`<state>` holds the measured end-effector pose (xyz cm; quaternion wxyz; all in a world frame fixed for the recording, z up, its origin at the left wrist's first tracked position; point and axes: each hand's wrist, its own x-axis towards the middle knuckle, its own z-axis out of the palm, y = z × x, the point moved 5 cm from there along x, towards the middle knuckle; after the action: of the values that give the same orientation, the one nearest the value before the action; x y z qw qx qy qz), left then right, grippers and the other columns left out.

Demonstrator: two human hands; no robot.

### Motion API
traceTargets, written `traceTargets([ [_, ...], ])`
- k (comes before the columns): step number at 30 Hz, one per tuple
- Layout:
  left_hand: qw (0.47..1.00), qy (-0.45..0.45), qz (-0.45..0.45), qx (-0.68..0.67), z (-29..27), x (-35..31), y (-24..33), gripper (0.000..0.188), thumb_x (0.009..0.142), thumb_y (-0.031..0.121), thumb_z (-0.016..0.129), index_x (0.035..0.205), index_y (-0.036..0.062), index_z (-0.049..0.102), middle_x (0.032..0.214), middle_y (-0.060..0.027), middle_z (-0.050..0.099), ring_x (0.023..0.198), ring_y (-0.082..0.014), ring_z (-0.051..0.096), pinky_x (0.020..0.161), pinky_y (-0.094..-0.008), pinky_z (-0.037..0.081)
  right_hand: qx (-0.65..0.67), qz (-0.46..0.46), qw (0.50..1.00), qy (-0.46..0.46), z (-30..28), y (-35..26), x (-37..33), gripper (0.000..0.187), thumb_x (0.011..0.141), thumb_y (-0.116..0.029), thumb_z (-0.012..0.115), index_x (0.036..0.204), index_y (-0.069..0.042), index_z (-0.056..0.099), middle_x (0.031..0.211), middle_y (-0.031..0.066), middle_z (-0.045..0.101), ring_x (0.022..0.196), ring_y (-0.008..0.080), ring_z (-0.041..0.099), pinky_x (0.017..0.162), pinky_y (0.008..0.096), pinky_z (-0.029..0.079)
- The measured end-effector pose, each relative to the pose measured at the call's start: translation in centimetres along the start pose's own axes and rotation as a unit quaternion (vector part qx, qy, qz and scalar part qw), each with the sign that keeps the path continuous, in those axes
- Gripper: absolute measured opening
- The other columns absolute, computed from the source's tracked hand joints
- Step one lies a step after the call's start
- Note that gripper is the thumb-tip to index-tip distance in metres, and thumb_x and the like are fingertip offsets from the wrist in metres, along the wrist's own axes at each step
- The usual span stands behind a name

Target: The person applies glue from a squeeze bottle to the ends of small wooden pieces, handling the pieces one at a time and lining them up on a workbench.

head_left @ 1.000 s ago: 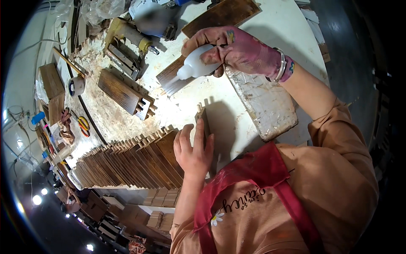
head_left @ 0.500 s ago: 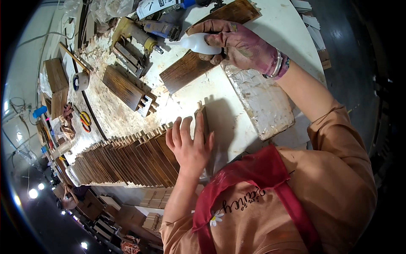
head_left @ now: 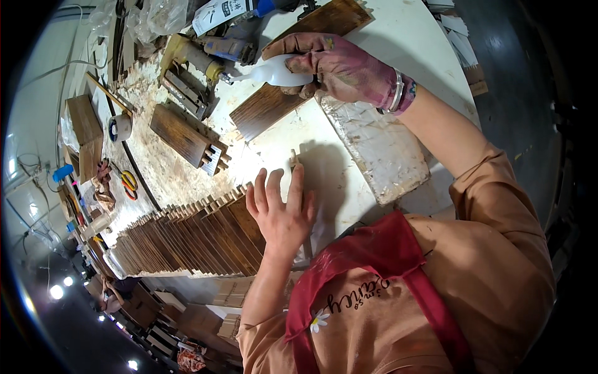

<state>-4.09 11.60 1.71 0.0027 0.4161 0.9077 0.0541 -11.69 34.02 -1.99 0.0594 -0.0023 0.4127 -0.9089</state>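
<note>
A white worktable [head_left: 398,56] holds a long row of dark wooden slats [head_left: 187,240]. The left hand [head_left: 280,209] lies on the row's near end, fingers spread. The right hand [head_left: 339,65] grips a white glue bottle [head_left: 277,73] above a dark board [head_left: 293,68].

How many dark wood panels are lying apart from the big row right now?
2: one dark panel under the right hand holding the white glue bottle, one comb-ended panel further left. Clutter may hide others.
</note>
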Motion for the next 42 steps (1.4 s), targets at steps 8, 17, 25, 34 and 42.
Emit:
traceTargets([
  [8,0.938,0.047,-0.099,-0.328,1.6,-1.1,-2.8,0.051,0.080,0.003,0.069,0.126,0.0030,0.047,0.125,-0.0213,0.050,0.107,-0.0366,0.056,0.081,-0.0399,0.052,0.084,0.010,0.995,-0.054,0.4,-0.4,-0.3,0.030,0.092,-0.014,0.059,0.121,-0.004,0.058,0.111,0.0044,0.064,0.098,0.0102,0.061,0.072,0.0248,0.056],
  [17,0.974,-0.019,-0.080,-0.210,0.6,0.1,-3.0,0.067,0.080,0.015,0.076,0.135,0.0053,0.038,0.095,-0.0182,0.067,0.077,-0.0320,0.068,0.065,-0.0374,0.055,-0.019,0.009,1.000,0.015,0.8,-0.7,-0.5,0.033,0.092,-0.015,0.059,0.124,-0.006,0.056,0.102,0.0007,0.065,0.080,0.0051,0.065,0.062,0.0180,0.054],
  [25,0.991,0.003,0.075,-0.115,-5.4,4.3,-2.7,0.042,0.073,0.010,0.073,0.114,0.0096,0.066,0.118,-0.0128,0.063,0.084,-0.0245,0.068,0.068,-0.0312,0.058,0.027,0.006,1.000,0.014,0.0,-0.1,-0.1,0.034,0.092,-0.017,0.061,0.123,-0.007,0.057,0.104,0.0009,0.064,0.084,0.0072,0.065,0.062,0.0196,0.053],
  [34,0.982,-0.071,0.075,-0.158,-7.3,5.0,-4.5,0.027,0.074,-0.007,0.067,0.096,0.0064,0.062,0.104,-0.0066,0.069,0.080,-0.0192,0.069,0.067,-0.0297,0.055,0.035,-0.021,0.999,0.022,-0.9,-0.8,0.0,0.035,0.093,-0.021,0.059,0.126,-0.007,0.056,0.111,0.0009,0.062,0.094,0.0065,0.058,0.065,0.0227,0.052],
  [42,0.973,0.169,0.158,0.011,-11.3,2.2,-5.0,0.019,0.071,0.007,0.079,0.088,0.0087,0.073,0.121,-0.0148,0.053,0.114,-0.0325,0.053,0.084,-0.0372,0.052,0.063,-0.017,0.996,0.053,-1.5,-0.5,0.8,0.036,0.090,-0.011,0.061,0.125,-0.002,0.056,0.109,0.0044,0.064,0.100,0.0090,0.059,0.079,0.0237,0.053],
])
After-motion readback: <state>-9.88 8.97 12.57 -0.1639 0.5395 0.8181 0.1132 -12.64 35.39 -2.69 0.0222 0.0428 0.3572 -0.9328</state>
